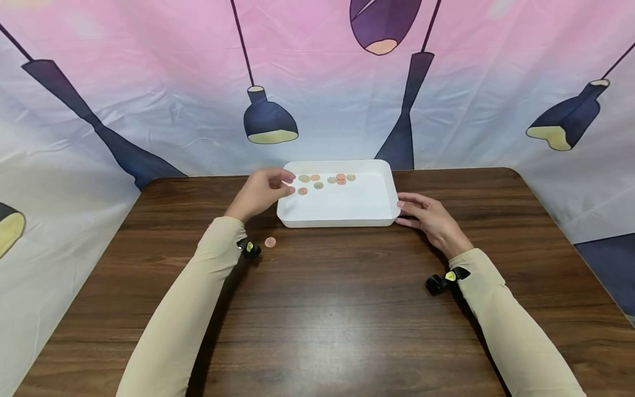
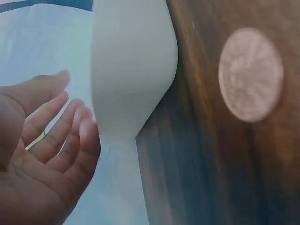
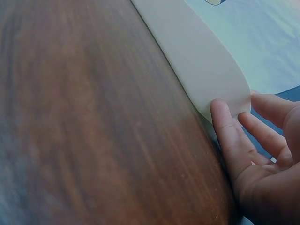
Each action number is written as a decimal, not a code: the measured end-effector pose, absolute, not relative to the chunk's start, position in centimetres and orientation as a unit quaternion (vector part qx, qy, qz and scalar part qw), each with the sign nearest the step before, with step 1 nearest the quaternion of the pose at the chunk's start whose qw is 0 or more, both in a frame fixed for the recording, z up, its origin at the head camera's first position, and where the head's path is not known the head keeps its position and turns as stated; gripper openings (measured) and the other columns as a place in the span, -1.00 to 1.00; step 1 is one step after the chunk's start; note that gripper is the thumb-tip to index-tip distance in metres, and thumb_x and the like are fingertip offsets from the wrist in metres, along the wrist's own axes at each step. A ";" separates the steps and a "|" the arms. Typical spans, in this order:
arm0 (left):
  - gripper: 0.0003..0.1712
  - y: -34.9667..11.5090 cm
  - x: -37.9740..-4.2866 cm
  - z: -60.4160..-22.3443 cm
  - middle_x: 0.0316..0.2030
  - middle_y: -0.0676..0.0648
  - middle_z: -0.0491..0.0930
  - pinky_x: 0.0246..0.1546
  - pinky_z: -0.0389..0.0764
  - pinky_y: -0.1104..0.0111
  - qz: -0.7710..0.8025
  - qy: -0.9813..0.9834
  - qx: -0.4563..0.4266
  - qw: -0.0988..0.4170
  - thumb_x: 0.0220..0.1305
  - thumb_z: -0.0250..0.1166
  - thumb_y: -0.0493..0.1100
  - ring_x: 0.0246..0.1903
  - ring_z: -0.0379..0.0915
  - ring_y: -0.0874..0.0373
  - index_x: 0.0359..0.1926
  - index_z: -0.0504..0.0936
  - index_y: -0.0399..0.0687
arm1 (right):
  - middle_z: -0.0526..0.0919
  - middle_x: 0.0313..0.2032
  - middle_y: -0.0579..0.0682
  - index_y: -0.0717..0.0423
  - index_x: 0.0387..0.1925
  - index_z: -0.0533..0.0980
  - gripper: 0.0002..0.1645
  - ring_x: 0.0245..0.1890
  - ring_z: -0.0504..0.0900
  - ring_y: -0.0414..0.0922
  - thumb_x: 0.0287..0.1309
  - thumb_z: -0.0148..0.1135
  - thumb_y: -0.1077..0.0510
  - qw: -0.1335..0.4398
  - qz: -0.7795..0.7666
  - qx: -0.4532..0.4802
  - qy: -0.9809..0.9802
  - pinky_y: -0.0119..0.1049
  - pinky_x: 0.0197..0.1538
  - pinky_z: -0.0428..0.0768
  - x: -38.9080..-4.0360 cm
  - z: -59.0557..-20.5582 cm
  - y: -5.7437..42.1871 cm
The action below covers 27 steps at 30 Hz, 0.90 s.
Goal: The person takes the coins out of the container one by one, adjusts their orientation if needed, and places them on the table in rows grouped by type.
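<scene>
One white rectangular tray (image 1: 347, 207), mid-frame, containing copper and paler coins (image 1: 318, 185), mostly upper left; by my judgement, nearly all collected. Remaining outside: one copper coin (image 1: 270, 242), left of centre on the wood-grain table (image 1: 307, 309). My left hand (image 1: 260, 193): thumb and fingers parted at the tray's left end, nothing visibly held. My right hand (image 1: 430, 220): fingers extended, touching its lower-right corner.

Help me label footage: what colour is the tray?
The tray is white, clearest in the head view.
</scene>
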<state>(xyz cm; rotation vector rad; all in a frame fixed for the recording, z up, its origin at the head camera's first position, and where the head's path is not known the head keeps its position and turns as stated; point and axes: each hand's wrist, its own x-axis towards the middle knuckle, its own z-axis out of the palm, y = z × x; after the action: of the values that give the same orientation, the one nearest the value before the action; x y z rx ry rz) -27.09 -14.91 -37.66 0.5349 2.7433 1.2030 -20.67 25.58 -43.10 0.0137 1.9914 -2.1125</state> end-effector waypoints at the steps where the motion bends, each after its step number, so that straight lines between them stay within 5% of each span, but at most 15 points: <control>1: -0.59 -14.7 -27.4 -37.7 0.19 -0.22 0.66 0.14 0.64 0.02 0.383 0.905 0.181 0.050 0.46 0.38 -0.14 0.12 0.59 -0.12 0.25 0.67 -0.18 | 0.60 0.09 -0.07 0.37 0.53 0.26 -0.31 -0.03 0.71 -0.22 0.56 0.21 0.16 0.118 -0.723 0.004 0.681 -0.33 0.10 0.75 -20.7 -43.1 25.6; 10: -0.48 -13.4 -29.9 -38.5 0.41 -0.14 0.50 0.42 0.23 -0.32 0.217 0.947 0.234 0.035 0.44 0.42 0.07 0.49 0.25 -0.18 0.30 0.65 -0.04 | 0.64 0.02 -0.10 0.35 0.52 0.28 -0.33 -0.05 0.72 -0.22 0.56 0.21 0.16 0.119 -0.722 0.011 0.681 -0.33 0.08 0.76 -20.8 -43.0 25.4; 21: -0.52 -11.4 -31.6 -37.7 0.34 -0.21 0.55 0.44 0.42 -0.04 0.193 0.954 0.227 0.031 0.44 0.40 -0.17 0.42 0.36 -0.16 0.32 0.63 -0.20 | 0.55 0.17 0.05 0.37 0.53 0.26 -0.32 -0.03 0.70 -0.23 0.57 0.19 0.16 0.119 -0.717 0.010 0.687 -0.34 0.12 0.74 -20.6 -43.0 25.6; 27: -0.54 -10.6 -32.5 -37.8 0.20 -0.20 0.66 0.26 0.59 0.00 0.116 0.967 0.221 0.055 0.50 0.33 -0.18 0.23 0.55 -0.12 0.35 0.62 -0.17 | 0.59 0.13 0.01 0.37 0.53 0.27 -0.32 -0.03 0.71 -0.23 0.57 0.20 0.16 0.119 -0.716 0.009 0.687 -0.33 0.12 0.74 -20.5 -42.9 25.5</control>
<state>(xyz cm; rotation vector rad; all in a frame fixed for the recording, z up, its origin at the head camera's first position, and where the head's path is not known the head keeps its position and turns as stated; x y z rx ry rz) -32.46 -10.59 -37.76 0.6699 2.9358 0.3517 -20.54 25.49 -42.90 0.0262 2.0098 -2.0940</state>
